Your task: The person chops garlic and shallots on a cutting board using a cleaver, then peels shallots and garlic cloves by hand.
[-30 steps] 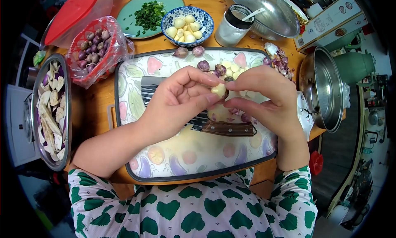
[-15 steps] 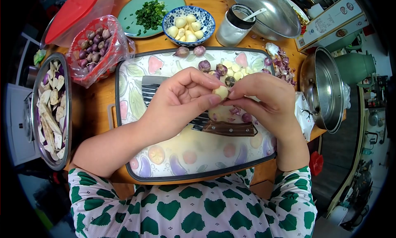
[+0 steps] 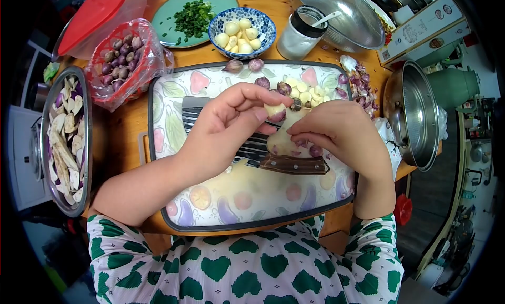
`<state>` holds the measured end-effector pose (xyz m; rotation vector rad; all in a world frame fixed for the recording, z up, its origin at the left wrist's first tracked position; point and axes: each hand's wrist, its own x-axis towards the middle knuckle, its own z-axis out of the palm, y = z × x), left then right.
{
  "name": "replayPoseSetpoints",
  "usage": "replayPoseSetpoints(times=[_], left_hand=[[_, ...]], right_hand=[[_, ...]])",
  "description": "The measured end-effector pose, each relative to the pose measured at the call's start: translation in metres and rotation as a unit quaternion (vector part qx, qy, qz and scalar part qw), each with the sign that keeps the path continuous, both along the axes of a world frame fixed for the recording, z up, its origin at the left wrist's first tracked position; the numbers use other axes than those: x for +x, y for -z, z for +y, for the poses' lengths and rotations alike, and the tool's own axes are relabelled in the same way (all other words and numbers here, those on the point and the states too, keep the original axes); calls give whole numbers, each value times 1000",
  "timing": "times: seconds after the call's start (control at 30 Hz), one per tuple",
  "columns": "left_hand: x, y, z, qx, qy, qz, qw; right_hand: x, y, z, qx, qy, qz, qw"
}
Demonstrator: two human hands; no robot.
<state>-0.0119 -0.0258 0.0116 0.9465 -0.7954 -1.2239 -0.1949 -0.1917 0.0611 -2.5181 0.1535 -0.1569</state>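
Note:
Between the thumb and fingers of my left hand (image 3: pixel 231 122) is a partly peeled shallot (image 3: pixel 275 112), pale on top with purple skin at its lower edge. My right hand (image 3: pixel 339 130) is beside it, apart from the shallot, with thumb and fingertips pinched together; whatever they hold is too small to make out. Beneath both hands a knife with a brown wooden handle (image 3: pixel 294 165) and wide blade lies on the patterned cutting board (image 3: pixel 242 214). Sliced pale pieces (image 3: pixel 315 93), unpeeled shallots (image 3: pixel 262 83) and purple skin scraps lie on the board's far side.
Behind the board stand a blue-and-white bowl of peeled cloves (image 3: pixel 242 47), a green plate (image 3: pixel 160 20) with chopped greens and a jar (image 3: pixel 300 38). A red basket of shallots (image 3: pixel 97 56) and a bowl of eggplant strips (image 3: pixel 87 146) are leftward. A steel pan (image 3: pixel 421 114) stands rightward.
My right hand has drawn slightly away from the shallot. In my left hand the shallot has turned, now showing purple skin along its lower side.

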Motion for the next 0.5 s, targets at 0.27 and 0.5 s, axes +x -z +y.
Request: replayPoseSetpoints(times=[0.27, 0.5], left_hand=[[-4, 7, -1, -63, -11, -5, 998], [-4, 11, -1, -68, 11, 65, 995]], right_hand=[[0, -6, 0, -22, -12, -17, 1000], [6, -6, 13, 25, 36, -166, 985]])
